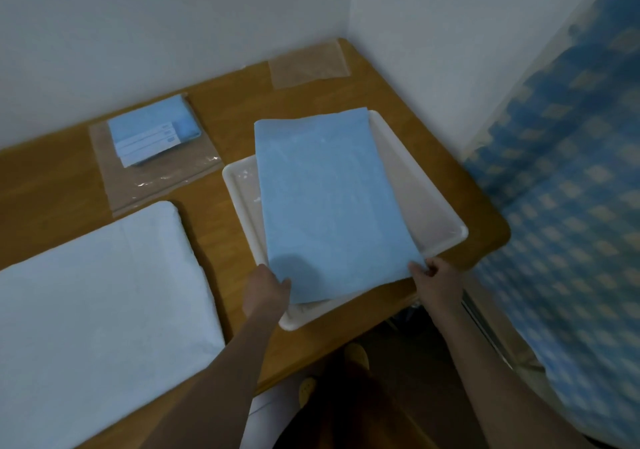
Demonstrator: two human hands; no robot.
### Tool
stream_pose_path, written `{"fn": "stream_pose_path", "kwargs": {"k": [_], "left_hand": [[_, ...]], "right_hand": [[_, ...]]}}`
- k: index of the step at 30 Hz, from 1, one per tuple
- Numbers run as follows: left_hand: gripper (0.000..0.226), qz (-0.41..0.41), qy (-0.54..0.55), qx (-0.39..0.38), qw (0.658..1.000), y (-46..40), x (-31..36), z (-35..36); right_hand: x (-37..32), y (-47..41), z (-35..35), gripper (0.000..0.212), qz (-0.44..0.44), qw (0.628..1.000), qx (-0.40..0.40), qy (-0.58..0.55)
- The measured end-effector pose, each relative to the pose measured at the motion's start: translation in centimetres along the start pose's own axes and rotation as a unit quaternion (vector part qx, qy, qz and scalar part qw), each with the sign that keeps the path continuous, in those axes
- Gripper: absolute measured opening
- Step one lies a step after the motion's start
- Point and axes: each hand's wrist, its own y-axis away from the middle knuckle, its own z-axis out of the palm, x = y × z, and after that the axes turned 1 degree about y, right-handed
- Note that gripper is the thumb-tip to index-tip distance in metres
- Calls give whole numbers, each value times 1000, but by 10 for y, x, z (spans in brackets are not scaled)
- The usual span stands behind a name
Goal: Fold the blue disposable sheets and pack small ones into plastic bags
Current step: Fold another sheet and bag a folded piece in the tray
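2 hands hold a folded blue sheet point(329, 203) over a white tray point(429, 206).

The left hand point(265, 291) pinches the sheet's near left corner; the right hand point(438, 280) grips the near right corner. The tray sits on a wooden table point(225, 109). A plastic bag point(162, 178) holds small blue sheets point(152, 123) with white labels, writing too blurred to read. A white stack point(97, 310) lies left.

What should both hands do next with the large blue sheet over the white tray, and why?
Probably fold it: bring the near edge, held by the left hand and right hand, toward the far edge. The large blue disposable sheet lies flat over the white plastic tray, still unfolded.
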Motion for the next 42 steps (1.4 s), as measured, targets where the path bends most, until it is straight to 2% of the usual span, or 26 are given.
{"fn": "stream_pose_path", "kwargs": {"k": [1, 3, 10, 16, 19, 21, 24, 27, 29, 31, 33, 36, 39, 40, 42], "left_hand": [[31, 1, -14, 3, 1000, 1, 2, 1], [37, -4, -43, 10, 999, 3, 7, 4], [40, -38, -77, 11, 996, 4, 20, 11], [34, -49, -77, 6, 996, -3, 22, 10], [32, -72, -40, -8, 997, -8, 21, 10], [22, -80, 0, -12, 997, -12, 20, 10], [7, -65, 32, -28, 997, -12, 19, 5], [3, -49, 72, -51, 995, -8, 18, 0], [10, -58, 111, -61, 990, -5, 17, -7], [18, -85, 170, -84, 978, -2, 13, -13], [27, -119, 225, -103, 962, 3, 9, -20], [27, -123, 238, -109, 957, 9, 2, -30], [26, -101, 178, -166, 965, 20, -1, -46], [26, -83, 107, -213, 968, 24, -3, -51], [25, -60, -23, -300, 952, 34, -3, -62]], "right_hand": [[-2, 0, -2, 25, -40, 999, 19, 23], [-4, -5, -4, 25, -60, 997, 27, 43], [-6, -26, 5, 15, 108, 992, -11, -71], [-3, -31, 7, 15, 135, 989, 4, -62], [-3, -33, 6, 14, 143, 988, 2, -60], [-3, -34, 4, 10, 148, 987, -4, -60], [-3, -34, 0, 8, 174, 980, -10, -97], [-4, -31, -5, 5, 213, 966, -40, -140], [-6, -29, -8, 23, 227, 963, -63, -130], [-8, -26, -11, 32, 236, 961, -86, -120], [-10, -23, -15, 25, 240, 958, -101, -120], [-15, -15, -21, 17, 241, 958, -97, -120], [-25, -3, -24, 14, 274, 949, -77, -137], [-28, 1, -24, 15, 284, 946, -75, -134], [-32, 9, -25, 17, 287, 947, -78, -124]]}}
